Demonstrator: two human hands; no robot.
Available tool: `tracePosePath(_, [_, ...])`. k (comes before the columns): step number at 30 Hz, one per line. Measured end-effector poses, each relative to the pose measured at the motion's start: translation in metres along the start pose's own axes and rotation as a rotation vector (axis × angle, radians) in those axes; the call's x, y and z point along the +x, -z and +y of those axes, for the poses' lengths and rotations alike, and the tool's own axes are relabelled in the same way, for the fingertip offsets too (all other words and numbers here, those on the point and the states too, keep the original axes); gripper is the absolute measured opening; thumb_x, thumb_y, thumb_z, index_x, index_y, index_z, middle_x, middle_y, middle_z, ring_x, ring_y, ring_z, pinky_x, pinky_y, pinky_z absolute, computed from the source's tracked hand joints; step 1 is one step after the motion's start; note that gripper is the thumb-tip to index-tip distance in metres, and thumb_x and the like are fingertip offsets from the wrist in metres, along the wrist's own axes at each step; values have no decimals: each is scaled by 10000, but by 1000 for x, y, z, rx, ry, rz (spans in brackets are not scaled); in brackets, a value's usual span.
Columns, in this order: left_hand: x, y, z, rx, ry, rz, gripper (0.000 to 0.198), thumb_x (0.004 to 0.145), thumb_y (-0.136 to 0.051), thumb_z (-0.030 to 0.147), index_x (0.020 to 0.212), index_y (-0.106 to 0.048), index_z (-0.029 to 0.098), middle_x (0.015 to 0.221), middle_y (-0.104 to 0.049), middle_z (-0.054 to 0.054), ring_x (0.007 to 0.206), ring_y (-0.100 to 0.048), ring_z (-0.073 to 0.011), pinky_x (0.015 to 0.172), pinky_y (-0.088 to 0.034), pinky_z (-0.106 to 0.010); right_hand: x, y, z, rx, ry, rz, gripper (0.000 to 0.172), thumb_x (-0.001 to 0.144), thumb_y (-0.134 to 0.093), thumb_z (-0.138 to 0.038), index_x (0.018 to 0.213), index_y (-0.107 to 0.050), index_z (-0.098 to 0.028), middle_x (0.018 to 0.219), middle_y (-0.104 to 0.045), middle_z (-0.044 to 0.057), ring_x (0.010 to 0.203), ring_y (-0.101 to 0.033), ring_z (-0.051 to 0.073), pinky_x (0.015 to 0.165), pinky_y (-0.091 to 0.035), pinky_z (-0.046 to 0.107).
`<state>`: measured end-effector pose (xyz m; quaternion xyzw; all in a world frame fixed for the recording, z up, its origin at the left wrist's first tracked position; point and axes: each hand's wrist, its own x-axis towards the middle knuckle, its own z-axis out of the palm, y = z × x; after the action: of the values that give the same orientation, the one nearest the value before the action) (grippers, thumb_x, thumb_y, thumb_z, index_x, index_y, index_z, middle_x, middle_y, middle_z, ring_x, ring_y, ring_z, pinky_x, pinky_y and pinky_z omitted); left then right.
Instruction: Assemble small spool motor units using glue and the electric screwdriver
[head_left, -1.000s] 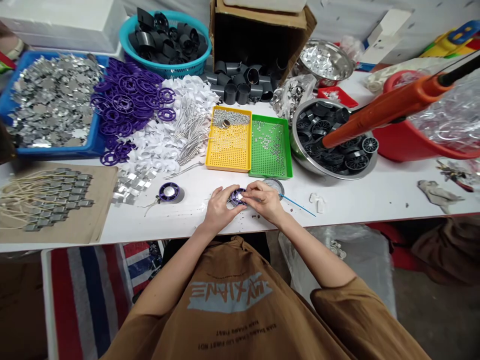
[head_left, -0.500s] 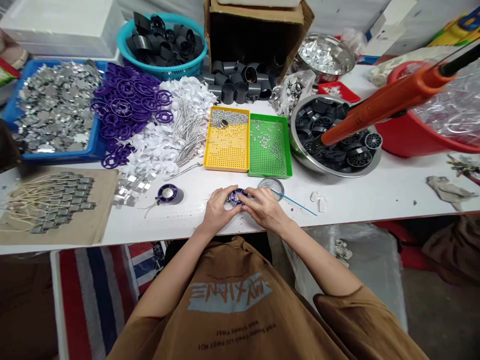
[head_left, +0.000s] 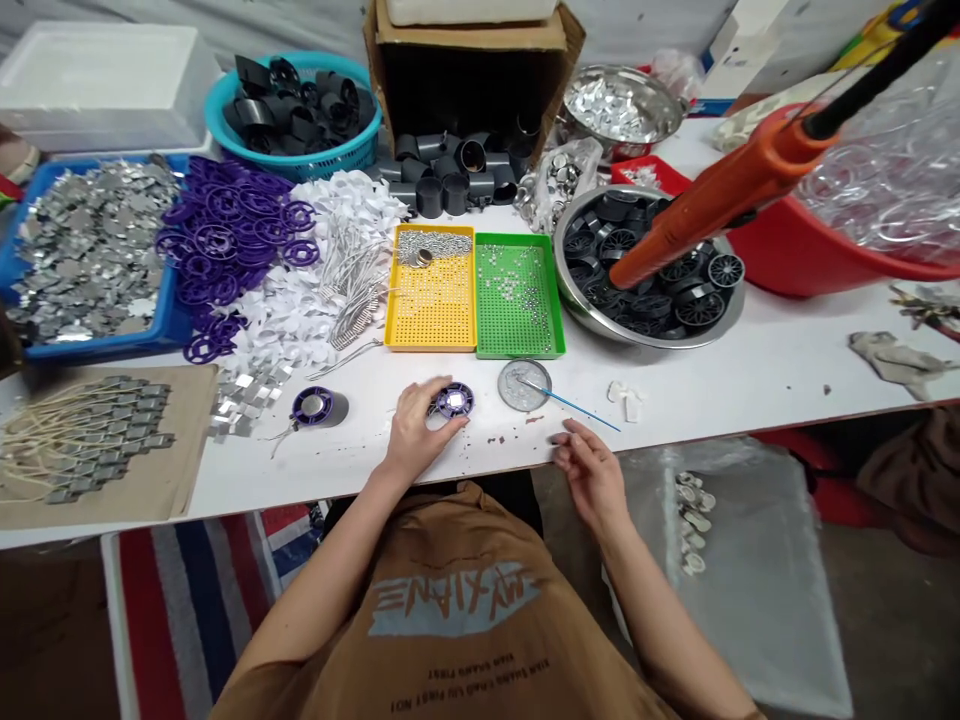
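On the white bench (head_left: 750, 385), loose purple rings (head_left: 225, 250) lie heaped while one purple ring with a silver centre (head_left: 454, 400) sits against the curled fingers of the left hand (head_left: 420, 428), and the right hand (head_left: 592, 478) hangs spread and empty just off the bench edge.

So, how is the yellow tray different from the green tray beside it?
The yellow tray has a dense band of silver pieces across its far end, while the green tray has small silver beads scattered over its holes. The yellow tray also has a small round metal piece on its band; the green tray shows none. Both are rectangular perforated trays, side by side on the white table.
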<state>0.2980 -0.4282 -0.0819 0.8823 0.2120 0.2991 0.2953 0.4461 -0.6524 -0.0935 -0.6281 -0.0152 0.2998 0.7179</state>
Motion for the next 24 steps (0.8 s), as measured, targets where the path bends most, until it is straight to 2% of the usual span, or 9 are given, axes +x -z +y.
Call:
tracePosePath(3, [-1, -7, 26, 59, -167, 55, 428, 788, -720, 385, 1133, -560, 187, 1176, -638, -122, 1108, -566, -283, 967, -457, -481, 9, 26, -7, 154, -23, 89, 383, 694, -786, -362, 1027, -686, -202, 840, -672, 24, 603, -546, 85, 544, -489, 226])
tracePosePath(4, [-2, -12, 37, 37, -233, 12, 376, 801, -709, 366, 1100, -565, 188, 1115, -659, -109, 1050, -583, -269, 917, -480, -453, 14, 30, -11, 159, 3, 86, 384, 691, -790, -363, 1027, -691, -206, 826, -666, 16, 603, -549, 83, 538, -489, 222])
tracePosePath(6, [-7, -26, 57, -37, -326, -181, 268, 850, -653, 339, 1051, -563, 188, 995, -687, -79, 919, -607, -231, 809, -512, -390, 29, 35, -18, 140, 50, 31, 385, 684, -795, -372, 1022, -701, -215, 757, -646, -6, 567, -535, 79, 500, -472, 217])
tracePosePath(8, [-14, -43, 70, -61, -303, -376, 275, 877, -610, 373, 1063, -558, 178, 1061, -681, -105, 916, -611, -235, 786, -525, -387, 42, 34, -23, 72, 96, -48, 374, 686, -791, -384, 1012, -709, -222, 686, -626, -26, 507, -502, 73, 456, -445, 218])
tracePosePath(10, [-19, -59, 77, -39, -227, -478, 378, 876, -595, 426, 1137, -537, 158, 1246, -609, -162, 1026, -600, -271, 852, -525, -430, 50, 29, -27, -90, 172, -122, 338, 733, -755, -382, 1030, -712, -226, 687, -645, -21, 486, -500, 78, 459, -455, 238])
tracePosePath(14, [-23, -76, 78, -21, -161, -538, 474, 884, -576, 429, 1251, -473, 148, 1419, -467, -192, 1210, -534, -313, 970, -488, -477, 44, 20, -38, -533, 513, -204, 216, 851, -646, -285, 1047, -723, -240, 874, -717, 34, 685, -639, 139, 655, -542, 308])
tracePosePath(17, [-22, -81, 80, -10, -116, -571, 470, 893, -565, 401, 1275, -454, 149, 1436, -450, -192, 1244, -515, -321, 981, -489, -490, 29, 21, -45, -637, 721, -192, 222, 872, -618, -193, 1055, -720, -268, 960, -732, 39, 865, -677, 176, 776, -546, 334])
tracePosePath(20, [-19, -84, 85, 5, -102, -588, 470, 891, -568, 385, 1276, -451, 141, 1436, -448, -201, 1236, -522, -333, 972, -497, -505, 20, 28, -44, -598, 747, -99, 253, 874, -615, -160, 1079, -708, -276, 941, -736, 34, 833, -682, 172, 758, -552, 333])
tracePosePath(24, [-15, -90, 88, 10, -111, -593, 462, 891, -566, 342, 1279, -445, 123, 1441, -435, -216, 1249, -514, -341, 980, -495, -509, 20, 34, -32, -488, 636, -16, 207, 887, -608, -190, 1049, -714, -262, 894, -733, 32, 713, -662, 151, 657, -549, 309])
